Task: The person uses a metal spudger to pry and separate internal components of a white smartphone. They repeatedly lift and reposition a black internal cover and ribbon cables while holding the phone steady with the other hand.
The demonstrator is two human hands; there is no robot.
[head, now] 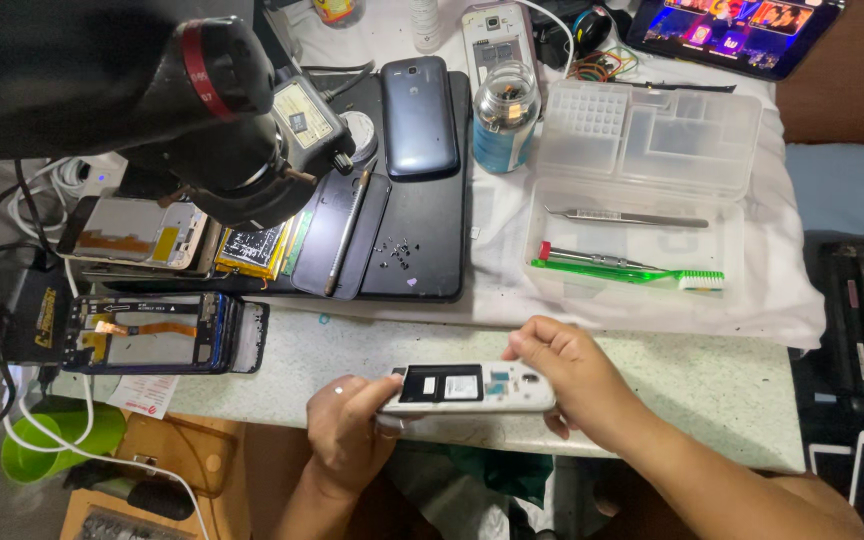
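Currently the left hand (347, 425) and right hand (567, 375) pinch opposite ends of a white phone (469, 388) with its back cover off, held over the table's front edge (652, 440); a slackened grip could drop it floorward; fingers pressing the exposed compartment might damage contacts.

At the far right corner of the table I see a tablet (735, 28), lying tilted, its screen lit in purple, orange and blue. A glass jar (505, 115) left of the clear plastic case (652, 180) carries a blue label round its lower half, and a yellowish rectangular label (303, 112) sits on the black microscope head at far left. A white slip with red print (143, 396) hangs over the near table edge, below the opened phone frame (152, 333).
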